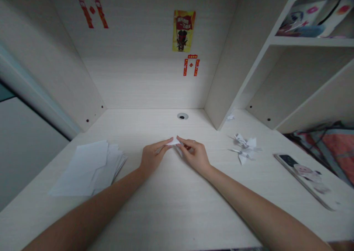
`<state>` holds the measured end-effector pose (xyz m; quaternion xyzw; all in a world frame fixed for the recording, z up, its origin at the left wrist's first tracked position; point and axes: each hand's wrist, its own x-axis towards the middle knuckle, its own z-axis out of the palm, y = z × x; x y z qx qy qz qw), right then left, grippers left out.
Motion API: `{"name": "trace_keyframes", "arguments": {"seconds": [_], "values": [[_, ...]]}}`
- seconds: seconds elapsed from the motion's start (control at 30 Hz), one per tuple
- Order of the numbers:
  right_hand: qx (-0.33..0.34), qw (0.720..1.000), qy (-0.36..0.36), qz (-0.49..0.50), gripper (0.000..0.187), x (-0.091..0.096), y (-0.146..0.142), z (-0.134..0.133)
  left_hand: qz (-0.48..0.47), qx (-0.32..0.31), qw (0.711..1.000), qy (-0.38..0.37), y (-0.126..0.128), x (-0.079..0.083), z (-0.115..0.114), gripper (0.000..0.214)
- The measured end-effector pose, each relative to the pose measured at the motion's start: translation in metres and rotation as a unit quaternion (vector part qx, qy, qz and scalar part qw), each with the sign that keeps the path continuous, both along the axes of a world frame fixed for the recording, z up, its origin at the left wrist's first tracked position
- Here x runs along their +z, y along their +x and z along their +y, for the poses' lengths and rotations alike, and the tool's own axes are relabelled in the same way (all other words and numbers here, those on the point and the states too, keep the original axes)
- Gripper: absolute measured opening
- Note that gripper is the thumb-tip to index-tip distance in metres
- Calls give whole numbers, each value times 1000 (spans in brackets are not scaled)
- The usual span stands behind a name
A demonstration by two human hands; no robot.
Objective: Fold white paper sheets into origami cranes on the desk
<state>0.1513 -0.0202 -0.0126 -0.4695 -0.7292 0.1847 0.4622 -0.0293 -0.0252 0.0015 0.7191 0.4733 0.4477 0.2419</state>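
Paper (173,142) at the fingertips: pinched one end of the small white piece with left hand (152,154), thumb and fingers closed on it, and the other end with right hand (197,154), closed likewise. Had it directly between the two grips, bridging their narrow gap. Could not tell its folds, partly covered by fingers. Saw a loose stack of white sheets (85,168) left of the grip, a cluster of folded paper pieces (245,144) to its right, well apart, a phone (302,181) farther right and nearer the body, and a round cable hole (183,116) beyond the grip.
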Motion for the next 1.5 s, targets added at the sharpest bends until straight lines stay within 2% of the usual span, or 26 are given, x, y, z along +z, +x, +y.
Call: {"name": "trace_keyframes", "arguments": {"seconds": [0.57,0.87,1.27,1.5], "values": [[-8,1000,-3,2,31,2,0,-3,-2,5,1000,6,-1,0,1,25],[-19,1000,7,6,31,-3,0,1,-7,24,1000,-1,0,-1,0,24],[-20,1000,4,10,31,-1,1,-1,-107,11,993,-54,2,3,2,23],[-12,1000,5,9,31,2,0,-4,-110,27,993,-23,1,1,2,19]]}}
